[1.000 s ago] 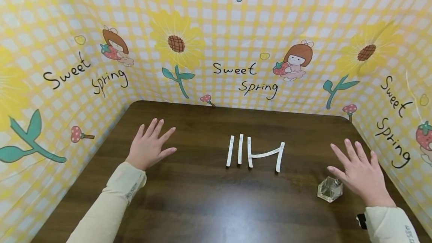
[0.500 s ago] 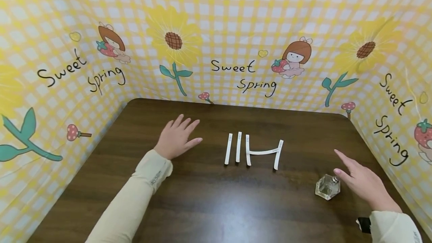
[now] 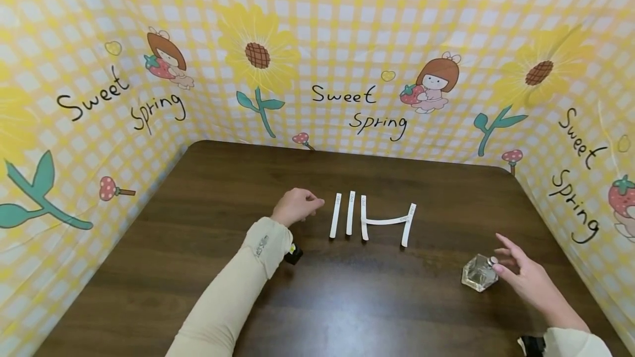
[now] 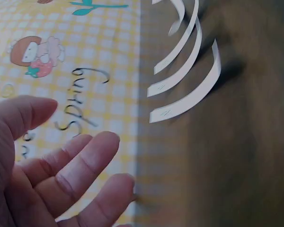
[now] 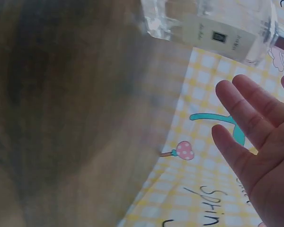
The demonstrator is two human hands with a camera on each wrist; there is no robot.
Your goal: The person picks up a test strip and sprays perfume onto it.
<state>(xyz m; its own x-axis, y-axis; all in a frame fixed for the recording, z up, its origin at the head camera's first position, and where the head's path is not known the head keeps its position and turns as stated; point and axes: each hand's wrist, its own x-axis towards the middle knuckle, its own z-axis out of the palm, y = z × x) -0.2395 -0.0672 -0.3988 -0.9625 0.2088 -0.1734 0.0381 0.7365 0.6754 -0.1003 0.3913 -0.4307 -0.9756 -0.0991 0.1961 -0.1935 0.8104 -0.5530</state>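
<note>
My left hand (image 3: pixel 296 206) hovers just left of the white paper strips, its fingers loosely bent and nothing between them. The leftmost strip (image 3: pixel 335 215) is the nearest to it; in the left wrist view this strip (image 4: pixel 189 101) bows upward off the table. Beside it lies a second strip (image 3: pixel 350 212). Further right, a crosswise strip (image 3: pixel 384 222) links two others into an H shape. On the right, a clear hexagonal glass perfume bottle (image 3: pixel 478 273) has its neck toward my right hand (image 3: pixel 528 285). That hand's thumb is right at the neck, with its fingers spread beyond; the right wrist view shows a label (image 5: pixel 220 37).
The dark wooden table (image 3: pixel 238 169) is walled at the back and sides by yellow checked cloth (image 3: pixel 337 32) printed with flowers and lettering. A black wrist camera (image 3: pixel 294 254) sits under the left sleeve (image 3: pixel 233 285), another black piece (image 3: pixel 532 345) by the right cuff.
My left hand has moved right toward the strips, its spread fingers now bent. The right hand has lowered and turned beside the bottle, its thumb now at the neck. Strips and bottle stay in place.
</note>
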